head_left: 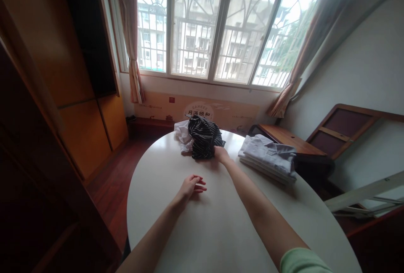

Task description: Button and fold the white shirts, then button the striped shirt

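A crumpled black garment with white stripes [205, 136] lies bunched at the far side of the round white table [176, 231]. My right hand [220, 154] grips its lower right edge, fingers closed on the cloth and partly hidden by it. Behind and to the left of the striped garment, a white garment [183, 136] lies rumpled and partly covered. My left hand [193, 186] is just above the tabletop, nearer to me, with its fingers apart and nothing in them.
To the right on the table sits a stack of folded light-coloured clothes [268, 157]. Beyond it is a wooden desk [288, 138]. A barred window [197, 33] with tied curtains [134, 45] faces me. Wooden cabinets [78, 134] stand on the left.
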`<action>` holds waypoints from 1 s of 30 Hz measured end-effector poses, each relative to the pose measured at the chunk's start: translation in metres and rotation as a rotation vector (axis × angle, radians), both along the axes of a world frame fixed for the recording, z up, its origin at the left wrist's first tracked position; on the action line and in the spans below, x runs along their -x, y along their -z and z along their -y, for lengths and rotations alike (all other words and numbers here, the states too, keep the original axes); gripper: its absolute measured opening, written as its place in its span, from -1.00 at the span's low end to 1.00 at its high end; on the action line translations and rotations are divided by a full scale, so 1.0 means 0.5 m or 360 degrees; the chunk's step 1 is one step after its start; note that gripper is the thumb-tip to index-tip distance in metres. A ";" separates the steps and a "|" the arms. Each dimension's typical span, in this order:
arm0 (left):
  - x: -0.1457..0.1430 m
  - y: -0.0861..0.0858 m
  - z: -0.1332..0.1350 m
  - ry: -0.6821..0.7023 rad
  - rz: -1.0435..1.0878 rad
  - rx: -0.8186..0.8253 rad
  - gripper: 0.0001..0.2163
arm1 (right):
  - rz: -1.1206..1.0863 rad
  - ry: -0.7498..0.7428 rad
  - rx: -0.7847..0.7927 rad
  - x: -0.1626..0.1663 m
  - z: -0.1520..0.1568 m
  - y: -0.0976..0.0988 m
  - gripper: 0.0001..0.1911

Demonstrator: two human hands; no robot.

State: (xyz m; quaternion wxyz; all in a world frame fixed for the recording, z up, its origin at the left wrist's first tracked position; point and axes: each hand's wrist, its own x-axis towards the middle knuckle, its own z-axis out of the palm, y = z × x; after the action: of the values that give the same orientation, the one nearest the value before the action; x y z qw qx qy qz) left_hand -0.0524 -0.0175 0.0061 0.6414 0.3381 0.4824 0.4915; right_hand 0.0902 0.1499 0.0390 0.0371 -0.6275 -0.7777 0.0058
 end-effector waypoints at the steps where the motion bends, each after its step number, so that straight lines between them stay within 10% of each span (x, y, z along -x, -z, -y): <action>1: 0.000 0.001 -0.001 0.0001 -0.0006 0.0007 -0.90 | -0.0002 0.0047 0.0003 -0.008 0.010 0.004 -0.71; 19: 0.016 -0.007 0.007 -0.0337 -0.0551 -0.0232 -0.80 | -0.0078 0.0196 -0.0156 -0.066 0.275 0.071 -0.69; 30: 0.020 -0.003 -0.005 -0.0350 -0.0557 -0.0232 -0.74 | -0.1114 0.0201 -0.0187 -0.121 0.272 0.075 -0.75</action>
State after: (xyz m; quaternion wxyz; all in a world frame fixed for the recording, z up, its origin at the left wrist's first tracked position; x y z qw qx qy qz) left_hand -0.0625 -0.0151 0.0076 0.4642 0.4091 0.5836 0.5259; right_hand 0.1506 0.0137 0.0014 0.3374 -0.6312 -0.6766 0.1733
